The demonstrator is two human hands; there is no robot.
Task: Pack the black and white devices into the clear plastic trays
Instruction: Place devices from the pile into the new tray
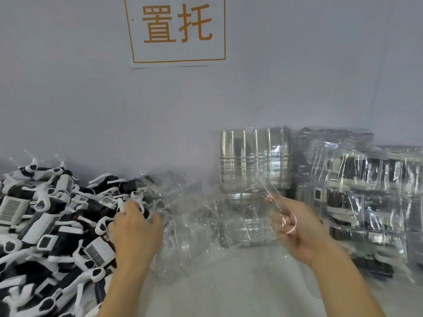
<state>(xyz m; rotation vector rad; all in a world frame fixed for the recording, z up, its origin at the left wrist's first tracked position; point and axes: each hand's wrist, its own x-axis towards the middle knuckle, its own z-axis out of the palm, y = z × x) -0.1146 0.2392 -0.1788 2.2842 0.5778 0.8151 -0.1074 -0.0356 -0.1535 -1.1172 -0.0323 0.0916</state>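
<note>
A heap of black and white devices (52,225) fills the lower left of the frame. Filled trays (366,197) stack at right. An empty clear tray (206,220) lies centre on the counter (240,282), its edge pinched in the right hand (302,232). The left hand (135,227) rests on the heap; I cannot tell whether its grip is closed.

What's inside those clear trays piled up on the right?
The piled trays hold black and white devices, visible through the plastic. Glare and overlapping layers hide how many, and whatever sits in the lower trays.
</note>
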